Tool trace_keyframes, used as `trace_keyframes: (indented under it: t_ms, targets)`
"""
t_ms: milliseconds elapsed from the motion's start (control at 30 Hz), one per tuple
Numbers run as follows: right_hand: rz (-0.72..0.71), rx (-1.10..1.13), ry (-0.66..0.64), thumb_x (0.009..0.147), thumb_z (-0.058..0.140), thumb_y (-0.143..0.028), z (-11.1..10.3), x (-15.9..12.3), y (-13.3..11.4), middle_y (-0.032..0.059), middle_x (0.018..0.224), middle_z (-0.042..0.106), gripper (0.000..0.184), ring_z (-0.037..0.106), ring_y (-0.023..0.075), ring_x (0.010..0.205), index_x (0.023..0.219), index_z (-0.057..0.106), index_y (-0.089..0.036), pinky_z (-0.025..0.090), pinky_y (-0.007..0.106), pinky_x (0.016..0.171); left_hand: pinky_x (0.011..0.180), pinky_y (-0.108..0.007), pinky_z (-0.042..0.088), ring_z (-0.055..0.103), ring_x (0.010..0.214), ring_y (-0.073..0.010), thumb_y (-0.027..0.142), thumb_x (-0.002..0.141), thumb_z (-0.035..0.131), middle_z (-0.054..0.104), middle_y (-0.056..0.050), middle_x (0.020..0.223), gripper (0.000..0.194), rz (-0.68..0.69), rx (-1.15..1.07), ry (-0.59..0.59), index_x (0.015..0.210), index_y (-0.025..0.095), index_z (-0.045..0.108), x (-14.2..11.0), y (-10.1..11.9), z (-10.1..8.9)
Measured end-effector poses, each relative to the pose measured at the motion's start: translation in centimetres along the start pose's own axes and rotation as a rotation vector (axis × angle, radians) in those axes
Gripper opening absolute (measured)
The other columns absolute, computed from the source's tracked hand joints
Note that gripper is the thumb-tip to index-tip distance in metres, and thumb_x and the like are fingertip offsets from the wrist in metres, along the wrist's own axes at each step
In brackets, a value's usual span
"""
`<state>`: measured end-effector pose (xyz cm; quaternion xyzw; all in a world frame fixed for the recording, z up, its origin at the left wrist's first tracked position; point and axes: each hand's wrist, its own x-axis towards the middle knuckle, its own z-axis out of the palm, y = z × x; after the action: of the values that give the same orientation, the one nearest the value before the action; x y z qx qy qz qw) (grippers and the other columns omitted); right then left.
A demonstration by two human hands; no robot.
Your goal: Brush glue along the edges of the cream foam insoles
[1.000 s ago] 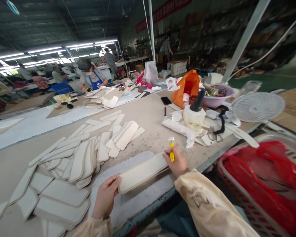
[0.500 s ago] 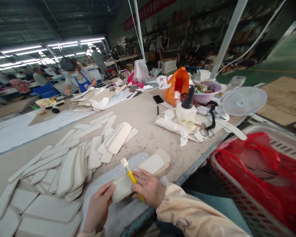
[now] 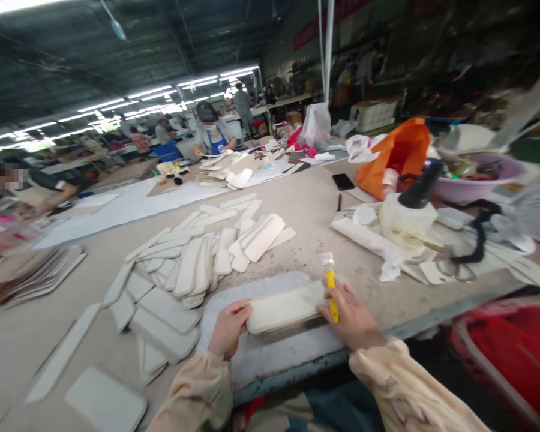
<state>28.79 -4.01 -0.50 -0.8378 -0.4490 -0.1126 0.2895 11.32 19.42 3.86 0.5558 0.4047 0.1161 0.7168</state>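
Between my two hands lies a small stack of cream, round-cornered flat panels (image 3: pixel 285 309). My left hand (image 3: pixel 230 326) is closed on the stack's left end, thumb on top. In my right hand (image 3: pixel 353 317) is a brush with a yellow handle (image 3: pixel 332 295), its whitish bristles pointing up and away from me. The fingers of that hand also reach the right end of the panels. Under the stack is a pale sheet (image 3: pixel 292 359) at the table's front edge. Many similar loose panels (image 3: pixel 193 264) are heaped to the left and beyond.
To the right stand a white container with a black cone top (image 3: pixel 407 216), an orange bag (image 3: pixel 398 153) and a lilac basin (image 3: pixel 481 180). A phone (image 3: pixel 343 182) lies behind them. Red plastic (image 3: pixel 513 354) fills a basket at lower right. Co-workers sit across the table.
The view has swung left. My right hand, with the brush, has moved from the middle of the stack to its right end. My left hand stays at the left end.
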Motion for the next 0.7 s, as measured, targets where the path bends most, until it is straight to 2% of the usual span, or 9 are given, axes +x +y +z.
trace_keyframes:
  t_ms: [67,167,300,567,700]
  targets:
    - [0.042,-0.001,0.094,0.092,0.046,-0.042,-0.2,0.0,0.8,0.0123,0.115,0.066,0.021,0.065,0.0283,0.1,0.091,0.05,-0.021,0.043,0.051,0.1,0.065,-0.028,0.052,0.066,0.074,-0.0185,0.033,0.059,0.075,0.072,-0.004,0.079,0.03,0.01,-0.015,0.004,0.083,0.016,0.072,-0.2,0.2,0.0]
    - [0.169,0.025,0.207,0.09,0.046,-0.048,-1.3,0.0,1.4,0.0094,0.117,0.066,0.025,0.065,0.0299,0.1,0.089,0.05,-0.023,0.049,0.048,0.09,0.064,-0.029,0.051,0.065,0.072,-0.0182,0.035,0.057,0.077,0.072,-0.005,0.076,0.036,0.023,-0.027,0.013,0.085,0.014,0.072,-0.5,0.6,-0.2]
    - [0.306,0.084,0.253,0.088,0.046,-0.053,-2.9,-0.1,1.2,0.0076,0.12,0.064,0.03,0.063,0.0325,0.102,0.092,0.05,-0.024,0.053,0.047,0.079,0.063,-0.028,0.05,0.063,0.067,-0.0159,0.037,0.056,0.079,0.07,-0.006,0.074,0.039,0.063,-0.023,-0.009,0.085,0.012,0.071,-1.0,1.4,-0.8]
    - [0.27,0.147,0.283,0.087,0.045,-0.052,-3.4,-0.2,0.6,0.0092,0.12,0.064,0.028,0.062,0.0339,0.106,0.088,0.05,-0.025,0.052,0.046,0.076,0.056,-0.024,0.044,0.057,0.061,-0.0122,0.036,0.059,0.076,0.065,-0.002,0.066,0.034,0.184,0.048,-0.02,0.083,0.012,0.071,-1.7,3.3,-2.0]
    - [0.251,0.123,0.29,0.083,0.049,-0.055,-2.7,-0.6,2.4,0.0116,0.118,0.065,0.03,0.063,0.0367,0.103,0.088,0.053,-0.026,0.053,0.048,0.073,0.053,-0.022,0.04,0.054,0.059,-0.0109,0.035,0.062,0.074,0.064,0.0,0.066,0.032,0.268,0.037,0.006,0.085,0.014,0.07,-2.1,4.4,-3.6]
